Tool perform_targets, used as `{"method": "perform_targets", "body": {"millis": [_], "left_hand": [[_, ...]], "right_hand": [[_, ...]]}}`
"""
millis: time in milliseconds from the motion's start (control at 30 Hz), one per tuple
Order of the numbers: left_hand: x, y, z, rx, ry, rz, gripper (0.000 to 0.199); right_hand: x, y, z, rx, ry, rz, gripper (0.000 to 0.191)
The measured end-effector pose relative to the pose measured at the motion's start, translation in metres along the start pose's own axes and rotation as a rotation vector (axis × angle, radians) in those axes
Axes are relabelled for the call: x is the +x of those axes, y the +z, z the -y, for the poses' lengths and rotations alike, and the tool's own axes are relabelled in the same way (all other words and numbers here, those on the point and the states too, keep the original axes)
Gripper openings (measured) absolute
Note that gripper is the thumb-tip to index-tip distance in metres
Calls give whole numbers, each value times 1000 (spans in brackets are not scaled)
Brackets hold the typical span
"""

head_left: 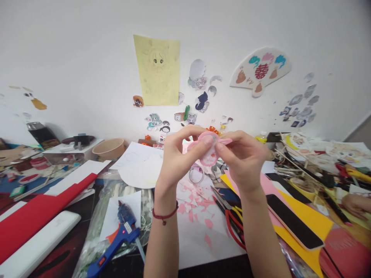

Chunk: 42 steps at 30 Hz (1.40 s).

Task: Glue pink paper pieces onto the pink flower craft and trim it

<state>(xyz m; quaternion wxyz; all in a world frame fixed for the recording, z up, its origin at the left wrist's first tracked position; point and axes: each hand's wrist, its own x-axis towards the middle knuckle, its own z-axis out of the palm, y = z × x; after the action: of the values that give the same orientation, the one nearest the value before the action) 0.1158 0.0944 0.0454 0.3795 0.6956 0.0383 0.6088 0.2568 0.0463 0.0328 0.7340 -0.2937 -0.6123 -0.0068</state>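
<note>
A pink craft piece [210, 155] with scalloped rounded edges and small red marks is held up in front of me. My left hand [185, 150] pinches its left side between thumb and fingers. On the other side, my right hand [242, 154] grips a narrow pink part that sticks out to the right. My fingers cover portions of the piece, and I cannot tell whether it is paper or felt. Below it, pink scraps [191, 200] are scattered over a white sheet [203, 243]. A roll of tape [196, 174] stands just under my hands.
A blue glue gun [123, 231] with a lit red light lies at left, near a white box-like object [43, 247]. Red-handled scissors [232, 220] and a phone [294, 220] lie at right. Another person's hand [358, 206] rests at the far right.
</note>
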Motion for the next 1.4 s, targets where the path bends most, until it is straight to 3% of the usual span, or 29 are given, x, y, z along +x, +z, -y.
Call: {"method": "perform_targets", "body": {"millis": [133,467,700,967,1233,1400], "left_hand": [[-1,0,-3,6,-27,36,12],[2,1,6,-14,50,-93,13],[0,-1,7,-31,-80,35,18],[2,-3,9,-22,21,-99,12],[1,-11,12,-31,-112,36,19],[1,-9,12,-43,-162,17,18]], "right_hand": [[1,-1,0,37,27,-6,6],[-1,4,1,15,23,20,9],[1,1,-8,50,-14,-51,11],[0,2,-5,16,8,-16,8],[2,1,-7,43,14,-30,10],[2,3,-8,48,42,-79,9]]}}
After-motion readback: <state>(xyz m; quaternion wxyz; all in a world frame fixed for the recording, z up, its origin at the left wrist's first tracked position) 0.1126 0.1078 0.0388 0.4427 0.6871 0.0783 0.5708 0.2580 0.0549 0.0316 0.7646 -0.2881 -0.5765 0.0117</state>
